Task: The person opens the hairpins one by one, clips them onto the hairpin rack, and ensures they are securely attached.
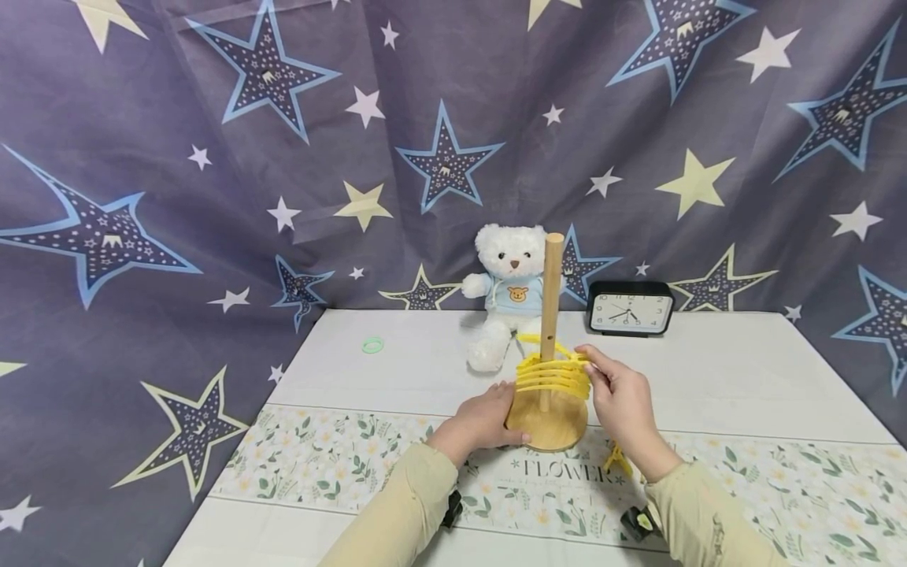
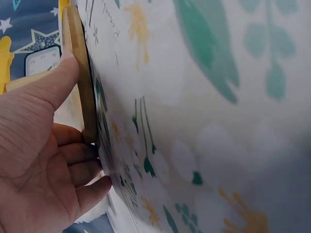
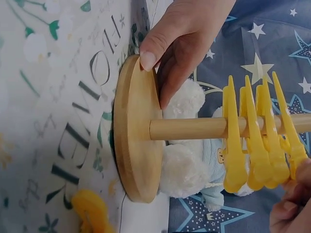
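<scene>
A wooden stand (image 1: 549,429) with a round base and an upright post (image 1: 553,291) rises from the table. My left hand (image 1: 487,419) grips the left side of its base, thumb on the near rim; the left wrist view shows fingers curled at the far edge. Several yellow plastic pieces (image 3: 235,160) with long tapering tips are stacked around the post, spaced above the base. My right hand (image 1: 627,398) pinches the uppermost yellow piece (image 3: 287,114) at its right end. Beneath my right wrist another yellow piece (image 1: 619,459) lies on the table.
Behind the stand sits a white teddy bear (image 1: 512,256) in a light blue top. A black alarm clock (image 1: 631,309) stands at the back right, and a small green ring (image 1: 372,345) lies back left. Starry cloth (image 1: 453,47) hangs behind the table.
</scene>
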Available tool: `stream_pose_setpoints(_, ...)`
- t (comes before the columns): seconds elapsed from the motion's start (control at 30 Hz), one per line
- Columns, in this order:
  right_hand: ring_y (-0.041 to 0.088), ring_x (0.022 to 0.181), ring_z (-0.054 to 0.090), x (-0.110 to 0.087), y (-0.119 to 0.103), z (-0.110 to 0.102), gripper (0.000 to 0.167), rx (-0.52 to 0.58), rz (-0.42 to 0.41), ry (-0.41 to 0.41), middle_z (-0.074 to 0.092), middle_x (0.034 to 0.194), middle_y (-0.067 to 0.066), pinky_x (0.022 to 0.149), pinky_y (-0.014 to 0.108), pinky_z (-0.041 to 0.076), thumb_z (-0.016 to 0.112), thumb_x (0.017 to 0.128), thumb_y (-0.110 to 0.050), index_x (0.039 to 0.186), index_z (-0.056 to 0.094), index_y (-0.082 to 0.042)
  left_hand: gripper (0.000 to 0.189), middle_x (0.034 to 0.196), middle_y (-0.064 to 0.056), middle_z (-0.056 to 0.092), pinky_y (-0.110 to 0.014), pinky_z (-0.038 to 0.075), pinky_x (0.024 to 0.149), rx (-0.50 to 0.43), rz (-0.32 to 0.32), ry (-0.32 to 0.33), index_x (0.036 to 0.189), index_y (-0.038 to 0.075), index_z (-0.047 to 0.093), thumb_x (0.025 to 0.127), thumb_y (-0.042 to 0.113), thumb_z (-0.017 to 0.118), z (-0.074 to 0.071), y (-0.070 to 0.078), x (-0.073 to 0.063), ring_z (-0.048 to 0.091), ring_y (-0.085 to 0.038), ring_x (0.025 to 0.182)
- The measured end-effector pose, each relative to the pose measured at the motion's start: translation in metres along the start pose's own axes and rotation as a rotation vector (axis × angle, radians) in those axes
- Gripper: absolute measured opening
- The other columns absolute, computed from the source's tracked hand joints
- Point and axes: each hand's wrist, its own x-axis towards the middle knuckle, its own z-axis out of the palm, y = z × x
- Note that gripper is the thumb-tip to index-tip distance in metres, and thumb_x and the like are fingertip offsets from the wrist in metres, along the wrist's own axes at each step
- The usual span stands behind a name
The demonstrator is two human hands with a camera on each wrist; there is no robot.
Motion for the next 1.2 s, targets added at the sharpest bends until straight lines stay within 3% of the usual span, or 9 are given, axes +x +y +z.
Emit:
stream_pose_setpoints(0.1, 0.012, 0.052, 0.04, -0.002, 0.003, -0.001, 0.035, 0.011, -0.029, -0.028, 0.056, 0.068, 0.004, 0.046, 0.025, 0.037, 0.057, 0.097, -0.003, 0.131, 0.064, -0.011, 0.093, 0.158, -0.013, 0.027, -0.04, 0.029, 0.114, 0.01, -0.001, -0.003, 0.154, 0.003, 0.025, 0.088, 0.055, 0.065, 0.001, 0.001, 0.0, 0.025, -0.027, 0.145)
stream_pose_setpoints(0.23, 0.012, 0.057, 0.045, -0.004, 0.007, -0.005, 0.041, 0.042, -0.082, -0.08, 0.067, 0.101, 0.011, 0.048, 0.024, 0.041, 0.054, 0.1, -0.005, 0.14, 0.054, -0.01, 0.093, 0.158, -0.014, 0.027, -0.04, 0.029, 0.115, 0.02, -0.003, -0.004, 0.154, 0.002, 0.025, 0.088, 0.055, 0.065, 0.001, 0.001, 0.0, 0.026, -0.027, 0.145)
stream_pose_setpoints(0.33, 0.014, 0.064, 0.051, -0.005, 0.009, -0.01, 0.043, 0.041, -0.098, -0.104, 0.064, 0.123, 0.013, 0.05, 0.024, 0.044, 0.054, 0.101, -0.012, 0.144, 0.049, -0.009, 0.093, 0.158, -0.014, 0.028, -0.041, 0.029, 0.114, 0.014, -0.003, 0.0, 0.153, 0.002, 0.026, 0.088, 0.055, 0.065, 0.001, 0.001, 0.0, 0.026, -0.027, 0.145)
stream_pose_setpoints(0.43, 0.016, 0.076, 0.057, -0.008, 0.012, -0.018, 0.045, 0.024, -0.094, -0.092, 0.059, 0.132, 0.014, 0.055, 0.024, 0.047, 0.054, 0.101, -0.017, 0.145, 0.047, -0.006, 0.093, 0.157, -0.015, 0.028, -0.042, 0.03, 0.114, -0.003, 0.001, 0.001, 0.153, 0.002, 0.026, 0.087, 0.054, 0.066, 0.0, 0.002, -0.001, 0.027, -0.028, 0.144)
stream_pose_setpoints(0.67, 0.02, 0.083, 0.062, -0.018, 0.024, -0.037, 0.041, -0.014, -0.042, -0.018, 0.062, 0.129, 0.016, 0.059, 0.022, 0.049, 0.053, 0.101, -0.018, 0.139, 0.052, -0.002, 0.093, 0.158, -0.012, 0.028, -0.04, 0.03, 0.114, -0.004, -0.004, -0.007, 0.154, 0.005, 0.025, 0.087, 0.055, 0.066, -0.002, 0.002, -0.003, 0.026, -0.026, 0.145)
stream_pose_setpoints(0.97, 0.017, 0.086, 0.06, -0.036, 0.049, -0.06, 0.04, -0.107, 0.038, -0.048, 0.062, 0.127, 0.015, 0.061, 0.022, 0.048, 0.054, 0.101, -0.02, 0.137, 0.054, -0.004, 0.093, 0.158, -0.013, 0.026, -0.04, 0.029, 0.115, -0.007, 0.0, -0.006, 0.155, 0.004, 0.023, 0.088, 0.055, 0.065, -0.002, 0.0, -0.003, 0.025, -0.027, 0.145)
stream_pose_setpoints(1.2, -0.009, 0.084, 0.05, -0.047, 0.063, -0.075, 0.038, -0.134, 0.072, -0.069, 0.063, 0.126, 0.015, 0.061, 0.019, 0.047, 0.053, 0.101, -0.022, 0.135, 0.055, -0.005, 0.094, 0.158, -0.013, 0.026, -0.041, 0.03, 0.114, -0.012, -0.001, -0.004, 0.155, 0.004, 0.023, 0.088, 0.054, 0.065, -0.001, -0.001, -0.002, 0.024, -0.027, 0.145)
